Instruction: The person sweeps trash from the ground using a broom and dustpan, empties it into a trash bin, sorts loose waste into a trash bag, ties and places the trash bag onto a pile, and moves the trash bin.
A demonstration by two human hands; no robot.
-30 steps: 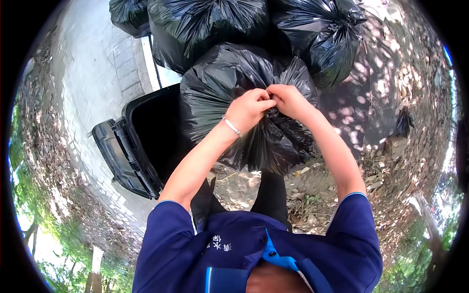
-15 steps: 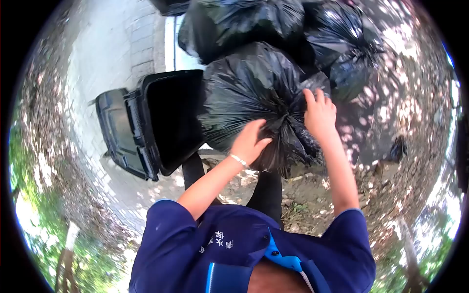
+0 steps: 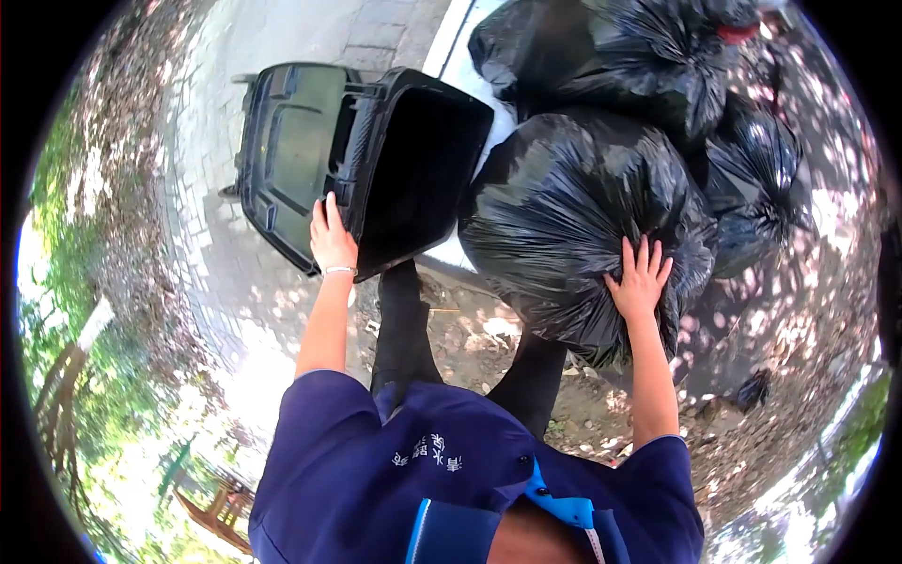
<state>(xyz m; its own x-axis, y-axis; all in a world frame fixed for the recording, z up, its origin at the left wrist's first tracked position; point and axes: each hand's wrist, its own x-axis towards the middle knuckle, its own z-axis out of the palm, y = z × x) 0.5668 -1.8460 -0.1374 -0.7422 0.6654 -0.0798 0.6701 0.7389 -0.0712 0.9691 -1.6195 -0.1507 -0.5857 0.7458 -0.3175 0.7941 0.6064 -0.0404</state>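
My left hand (image 3: pixel 334 240) is at the hinge side of a black wheeled bin (image 3: pixel 418 160), its fingers stretched out over the edge where the lid meets the body. The bin's lid (image 3: pixel 296 155) is swung back to the left, and the inside is dark. My right hand (image 3: pixel 639 279) lies with spread fingers on the gathered top of a large black garbage bag (image 3: pixel 573 197), just right of the bin. The bag is full and bulging.
More full black garbage bags (image 3: pixel 648 56) are piled behind, with another bag (image 3: pixel 752 179) at the right. A pale kerb (image 3: pixel 460 47) runs beside the brick paving (image 3: pixel 202 188). Leaf-strewn soil lies underfoot, and a small dark bag (image 3: pixel 752 388) is on the ground.
My left hand has left the garbage bag and moved left to the bin. My right hand now lies flatter on the bag. The view has shifted, so the bin and bags appear further right.
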